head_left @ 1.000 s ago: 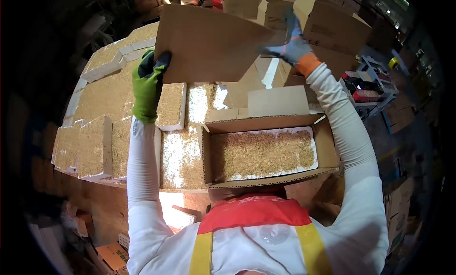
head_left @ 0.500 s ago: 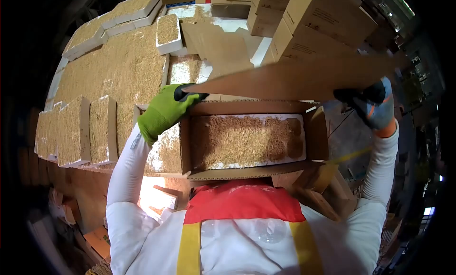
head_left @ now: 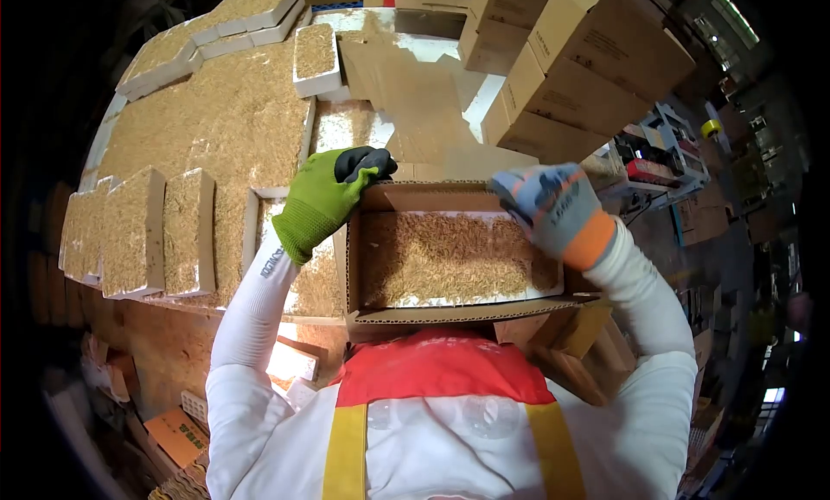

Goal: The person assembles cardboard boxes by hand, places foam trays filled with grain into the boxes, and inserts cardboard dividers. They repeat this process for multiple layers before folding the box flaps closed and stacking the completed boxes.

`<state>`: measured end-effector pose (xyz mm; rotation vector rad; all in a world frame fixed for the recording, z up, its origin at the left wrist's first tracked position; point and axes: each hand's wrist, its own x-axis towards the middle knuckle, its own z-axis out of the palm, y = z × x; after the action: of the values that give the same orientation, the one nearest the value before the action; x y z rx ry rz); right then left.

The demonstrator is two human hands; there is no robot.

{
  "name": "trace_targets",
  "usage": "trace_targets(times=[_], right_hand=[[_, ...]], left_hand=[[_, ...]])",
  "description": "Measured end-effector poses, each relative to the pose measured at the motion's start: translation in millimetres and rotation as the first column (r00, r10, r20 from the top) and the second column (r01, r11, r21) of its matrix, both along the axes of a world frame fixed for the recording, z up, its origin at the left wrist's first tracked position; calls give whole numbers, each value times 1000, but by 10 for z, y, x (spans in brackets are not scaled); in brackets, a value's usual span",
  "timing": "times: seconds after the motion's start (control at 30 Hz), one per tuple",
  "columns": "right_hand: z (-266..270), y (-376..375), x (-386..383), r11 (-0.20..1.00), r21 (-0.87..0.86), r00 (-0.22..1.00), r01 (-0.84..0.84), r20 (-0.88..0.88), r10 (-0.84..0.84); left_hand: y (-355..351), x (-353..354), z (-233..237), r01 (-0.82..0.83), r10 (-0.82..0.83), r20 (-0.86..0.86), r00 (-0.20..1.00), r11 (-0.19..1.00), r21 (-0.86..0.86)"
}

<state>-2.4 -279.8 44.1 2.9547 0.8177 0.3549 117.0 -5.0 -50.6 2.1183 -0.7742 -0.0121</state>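
An open cardboard box (head_left: 458, 315) lies in front of my body, with a white tray (head_left: 432, 300) of tan, shaving-like material (head_left: 441, 254) inside. My left hand (head_left: 333, 193), in a green glove with black fingertips, is closed at the box's far left corner, fingers pinched on its edge. Over the far right corner is my right hand (head_left: 553, 210), in a grey-blue glove with an orange cuff. Its fingers are curled and partly hidden, so what they grip cannot be made out. A cardboard flap (head_left: 484, 161) shows beyond the far rim, between the hands.
Several material-covered white trays (head_left: 186, 232) stand on the left; another tray (head_left: 316, 55) sits farther back. Closed cardboard boxes (head_left: 588, 68) are stacked at the back right. An open carton (head_left: 584, 344) stands by my right side. A metal rack (head_left: 670, 154) is farther right.
The broad cardboard piece stretched between my hands has dropped away beyond the far rim. My right hand has come in leftward from the far right to the box's corner. My left hand shifted slightly right.
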Motion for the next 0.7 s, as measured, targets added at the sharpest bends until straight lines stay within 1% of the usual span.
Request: trace_targets(times=[0.07,0.1,0.2,0.23,0.3,0.37,0.4,0.43,0.5,0.53,0.6,0.63,0.67,0.7], right_hand=[[-74,-43,124,999,23,998,-23,-63,25],[-96,-60,157,999,32,995,-40,-86,43],[-52,-138,70,981,188,998,-57,-26,63],[18,-150,67,981,189,994,-40,-93,59],[49,-128,33,988,148,995,-41,-88,54],[20,-111,1,996,80,998,-42,-45,46],[7,-86,-9,999,49,996,-21,-83,25],[-4,-48,-13,1000,18,993,-1,-120,3],[-92,20,-58,998,-49,986,31,-162,-39],[-64,68,-117,1000,-26,973,2,-230,-8],[35,168,-247,998,24,931,-58,-358,63],[-225,129,-377,990,112,906,-87,-405,125],[-349,106,-365,972,183,854,-147,-472,218],[-423,52,-320,973,207,857,-99,-480,190]], left_hand=[[9,-99,48,-115,101,147,984,989,93],[8,-125,73,-105,93,120,988,990,96],[10,-98,137,-86,85,22,996,991,98],[9,-107,165,-87,86,18,996,992,93],[-2,-144,222,-79,78,13,997,993,88],[0,-98,219,-26,30,-71,997,998,58],[-4,-84,219,2,3,-113,994,999,44],[-12,-97,247,19,-16,-120,993,1000,25],[-15,-83,136,-12,11,20,1000,999,33],[-6,-76,95,-29,26,92,995,999,35],[0,-60,63,-47,46,36,998,998,28],[3,-52,41,-63,63,8,998,998,31],[0,-42,19,-70,70,-20,997,997,36],[4,-12,-93,-52,51,-82,995,999,-9]])
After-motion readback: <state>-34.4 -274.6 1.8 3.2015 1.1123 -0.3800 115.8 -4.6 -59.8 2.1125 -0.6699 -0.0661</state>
